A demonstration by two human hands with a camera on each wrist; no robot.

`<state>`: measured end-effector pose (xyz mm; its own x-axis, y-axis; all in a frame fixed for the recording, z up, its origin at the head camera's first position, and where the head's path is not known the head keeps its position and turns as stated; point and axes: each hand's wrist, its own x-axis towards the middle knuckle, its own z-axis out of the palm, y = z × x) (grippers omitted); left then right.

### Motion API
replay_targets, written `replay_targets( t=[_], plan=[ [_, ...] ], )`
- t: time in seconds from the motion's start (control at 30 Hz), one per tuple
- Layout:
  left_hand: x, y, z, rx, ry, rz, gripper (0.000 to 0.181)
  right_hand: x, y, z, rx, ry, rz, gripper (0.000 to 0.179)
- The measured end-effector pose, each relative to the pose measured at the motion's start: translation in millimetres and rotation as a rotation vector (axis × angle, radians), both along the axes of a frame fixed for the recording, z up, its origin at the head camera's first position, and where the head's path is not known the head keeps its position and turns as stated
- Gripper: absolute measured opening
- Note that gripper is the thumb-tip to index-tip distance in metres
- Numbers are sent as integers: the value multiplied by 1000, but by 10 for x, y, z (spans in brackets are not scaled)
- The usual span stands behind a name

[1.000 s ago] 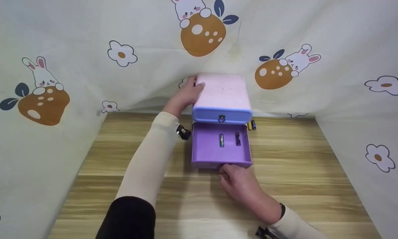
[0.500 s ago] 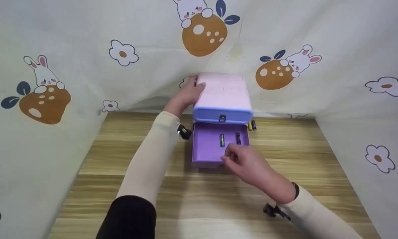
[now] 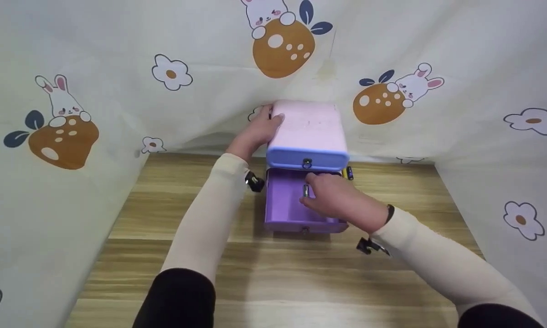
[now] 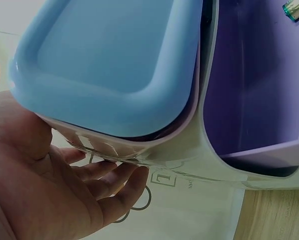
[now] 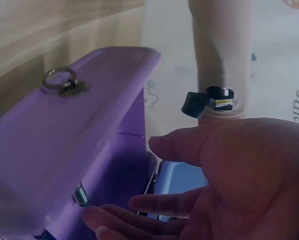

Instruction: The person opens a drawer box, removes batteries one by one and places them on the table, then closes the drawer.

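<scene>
A small two-tier drawer box with a pink top [image 3: 307, 125] stands at the back of the table. Its blue upper drawer [image 3: 282, 158] is closed, while the purple lower drawer [image 3: 280, 200] is pulled out. My left hand [image 3: 260, 130] rests against the box's left side, thumb at the top edge, fingers spread along the wall in the left wrist view. My right hand [image 3: 335, 193] reaches over the purple drawer with fingers extended and nothing held. A green-and-silver battery [image 3: 306, 190] lies in the drawer beside its fingertips. The right hand covers the drawer's right part in the head view.
A yellow battery [image 3: 345, 173] and a dark blue battery [image 3: 350, 173] lie on the wooden table [image 3: 392, 196] at the box's right. A rabbit-print cloth [image 3: 209, 109] hangs close behind and at both sides. The purple drawer has a ring pull [image 5: 60, 79].
My right hand has let go of the purple drawer's front and moved up and forward over its inside. It now hides the dark battery there. The left hand stays in place.
</scene>
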<state>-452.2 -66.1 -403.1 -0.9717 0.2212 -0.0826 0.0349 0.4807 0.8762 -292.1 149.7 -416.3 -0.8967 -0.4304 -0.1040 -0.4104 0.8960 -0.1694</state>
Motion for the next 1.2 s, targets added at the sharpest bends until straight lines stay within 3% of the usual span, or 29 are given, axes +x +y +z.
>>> replay_targets(
  t=[0.23, 0.63, 1.03, 1.2],
  plan=[
    [-11, 4, -8, -4, 6, 1, 73, -201, -135, 26, 162, -87, 14, 42],
    [-18, 0, -35, 27, 50, 0, 71, -416, -305, -15, 301, -206, 2, 35],
    [-24, 14, -33, -1, 55, -1, 71, -491, -356, -136, 303, -155, 11, 15],
    [-23, 8, -35, 6, 61, -3, 71, -518, -403, -204, 367, -167, 21, 22]
  ],
)
